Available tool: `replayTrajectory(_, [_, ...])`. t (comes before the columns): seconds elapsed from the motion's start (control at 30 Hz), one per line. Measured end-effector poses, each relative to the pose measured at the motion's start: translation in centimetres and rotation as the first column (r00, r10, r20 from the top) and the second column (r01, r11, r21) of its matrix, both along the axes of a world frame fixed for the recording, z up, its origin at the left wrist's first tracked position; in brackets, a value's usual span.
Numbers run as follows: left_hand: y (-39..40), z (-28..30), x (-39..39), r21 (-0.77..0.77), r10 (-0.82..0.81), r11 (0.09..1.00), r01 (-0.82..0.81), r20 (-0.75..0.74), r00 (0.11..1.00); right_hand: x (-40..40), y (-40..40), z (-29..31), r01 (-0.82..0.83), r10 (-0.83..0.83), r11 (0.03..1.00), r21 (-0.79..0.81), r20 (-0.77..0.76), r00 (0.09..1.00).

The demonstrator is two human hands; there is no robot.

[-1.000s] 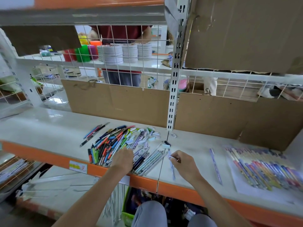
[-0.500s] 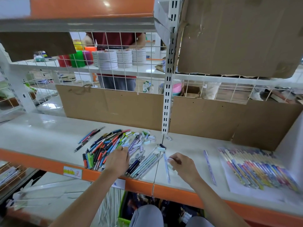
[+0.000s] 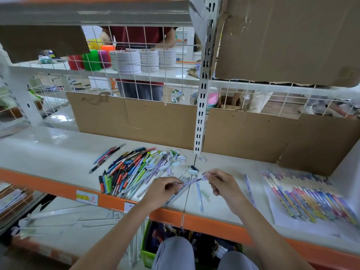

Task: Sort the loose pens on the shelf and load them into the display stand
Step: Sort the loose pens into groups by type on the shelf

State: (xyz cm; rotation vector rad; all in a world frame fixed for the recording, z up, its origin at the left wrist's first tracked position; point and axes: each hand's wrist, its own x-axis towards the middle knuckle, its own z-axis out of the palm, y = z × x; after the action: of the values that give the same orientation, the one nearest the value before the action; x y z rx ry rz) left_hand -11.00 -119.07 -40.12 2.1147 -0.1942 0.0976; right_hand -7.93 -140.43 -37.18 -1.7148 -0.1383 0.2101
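Observation:
A heap of loose pens (image 3: 128,170) in mixed colours lies on the white shelf (image 3: 48,151), with several loose caps (image 3: 176,158) at its far right edge. My left hand (image 3: 162,189) pinches a lilac pen (image 3: 191,181), tip pointing right. My right hand (image 3: 222,184) pinches a small lilac cap (image 3: 205,177) just in front of that tip. Two pale pens (image 3: 199,195) lie on the shelf below my hands, and one purple pen (image 3: 249,187) lies to the right. A sorted row of patterned pens (image 3: 309,197) rests on white paper at far right. No display stand is visible.
A slotted metal upright (image 3: 202,106) and brown cardboard (image 3: 136,121) stand behind the shelf. The orange front edge (image 3: 58,189) carries price labels. Behind a wire grid, a person (image 3: 139,61) stands by tape rolls (image 3: 134,60). A large cardboard sheet (image 3: 288,36) hangs at upper right.
My left hand has left the heap and lifted a lilac pen toward the right hand. My right hand has risen off the shelf with the cap, meeting the pen's tip.

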Motion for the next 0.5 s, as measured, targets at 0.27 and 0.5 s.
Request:
replayTrajectory(0.27, [-1.2,0.9,-0.2,0.035,-0.047,0.998,0.047,0.006,0.999,-0.3,0.2,0.3,-0.045,0.044,0.999,0.010,0.022,0.999])
replayTrajectory(0.5, [-2.1,1.6,-0.3,-0.036,-0.101,0.995,0.097,-0.115,0.988,-0.3,-0.8,0.5,-0.100,0.138,0.947,0.306,-0.103,0.985])
